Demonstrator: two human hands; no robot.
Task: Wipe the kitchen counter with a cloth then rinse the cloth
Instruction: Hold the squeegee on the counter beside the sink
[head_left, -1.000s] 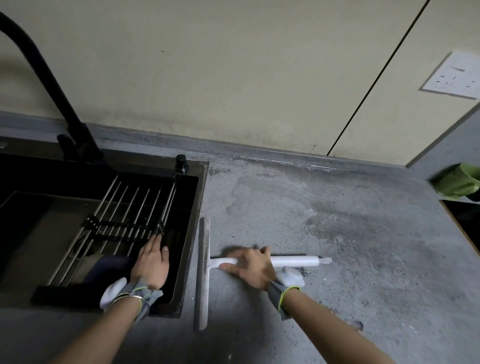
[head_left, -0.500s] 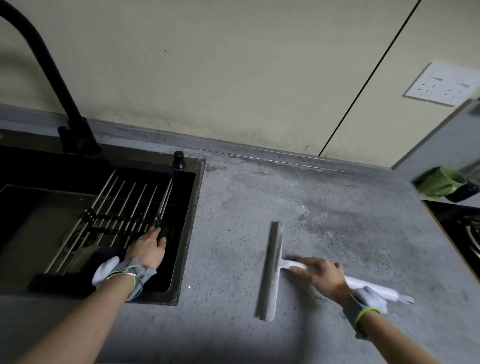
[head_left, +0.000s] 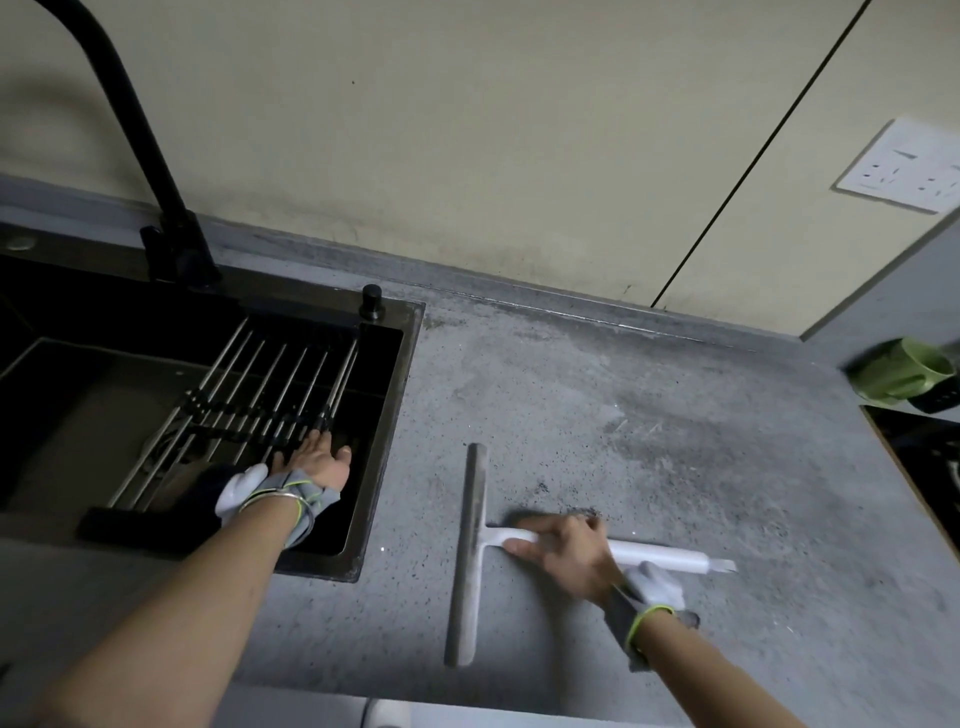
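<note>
My right hand grips the handle of a white squeegee, whose long blade lies flat across the grey speckled counter. A small pile of dark crumbs sits just behind the hand. My left hand rests with straight fingers on the metal roll-up rack over the black sink. A dark cloth lies in the sink beneath my left wrist. Both wrists carry grey bands.
A black faucet rises at the sink's back left, with a small black knob on the rim. A green mug stands at the far right beside a dark stove edge. A wall socket sits upper right.
My right hand slid the squeegee from beside the sink out to the right, then back a little to the left. My left hand stayed on the rack.
</note>
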